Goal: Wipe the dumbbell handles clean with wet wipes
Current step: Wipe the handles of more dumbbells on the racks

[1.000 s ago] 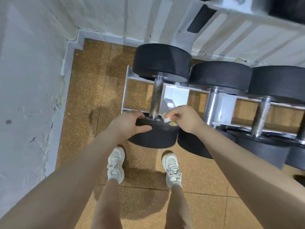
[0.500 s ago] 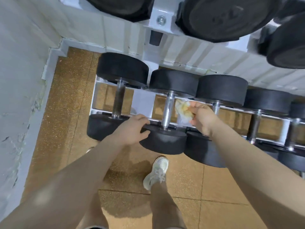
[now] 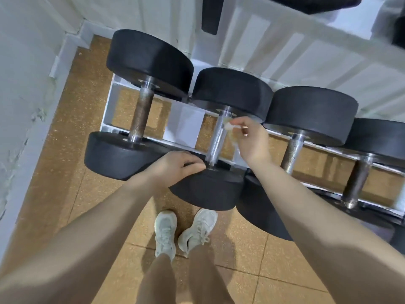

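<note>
Several black dumbbells lie in a row on a low white rack [image 3: 186, 126]. My right hand [image 3: 252, 141] pinches a crumpled, yellow-stained wet wipe [image 3: 230, 128] against the upper part of the second dumbbell's shiny metal handle [image 3: 217, 139]. My left hand [image 3: 175, 167] rests on the near black weight [image 3: 208, 191] of that same dumbbell, fingers curled over its top edge. The leftmost dumbbell's handle [image 3: 142, 113] looks dull and rusty. Two more rusty handles [image 3: 294, 150] stand to the right.
A white wall [image 3: 24, 106] runs close along the left side. An upper rack tier with more black weights [image 3: 311, 3] overhangs at the top. My white shoes [image 3: 186, 231] stand on the brown speckled floor just in front of the rack.
The view has swung and come closer. My right hand has brought the wipe from beside the second handle onto it. My left hand stays on the near weight.
</note>
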A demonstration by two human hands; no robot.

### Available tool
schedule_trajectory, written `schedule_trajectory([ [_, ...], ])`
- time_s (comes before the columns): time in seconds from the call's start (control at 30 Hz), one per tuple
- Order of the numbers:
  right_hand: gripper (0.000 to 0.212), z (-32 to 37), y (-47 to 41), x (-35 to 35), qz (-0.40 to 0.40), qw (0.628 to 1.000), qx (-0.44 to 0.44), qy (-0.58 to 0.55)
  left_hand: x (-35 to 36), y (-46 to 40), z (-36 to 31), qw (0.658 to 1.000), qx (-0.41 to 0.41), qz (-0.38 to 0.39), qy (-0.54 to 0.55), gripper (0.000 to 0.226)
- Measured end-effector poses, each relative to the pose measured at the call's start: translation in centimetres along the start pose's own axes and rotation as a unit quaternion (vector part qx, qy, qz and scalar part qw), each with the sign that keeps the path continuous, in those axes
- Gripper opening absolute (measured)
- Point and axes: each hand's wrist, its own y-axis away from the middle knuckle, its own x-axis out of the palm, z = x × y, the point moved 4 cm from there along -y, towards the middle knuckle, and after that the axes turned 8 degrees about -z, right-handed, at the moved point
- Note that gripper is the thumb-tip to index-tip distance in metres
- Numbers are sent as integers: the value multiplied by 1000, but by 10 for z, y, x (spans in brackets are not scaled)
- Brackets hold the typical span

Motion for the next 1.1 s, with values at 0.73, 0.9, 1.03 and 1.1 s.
schedule_trajectory([
  [0.73, 42, -2, -4, 62, 274, 750, -405, 446, 3, -17, 17, 999, 35, 17, 2, 41],
  [0.9, 49, 8, -32, 56, 145, 807, -342, 459, 5, -19, 21, 999, 46, 18, -2, 42],
  [1.03, 46, -9, 6, 67, 271, 803, -352, 398, 5, -15, 18, 999, 50, 0, -13, 41],
  [1.1, 43, -15, 26, 70, 346, 770, -372, 387, 4, -14, 15, 999, 50, 5, -18, 41],
])
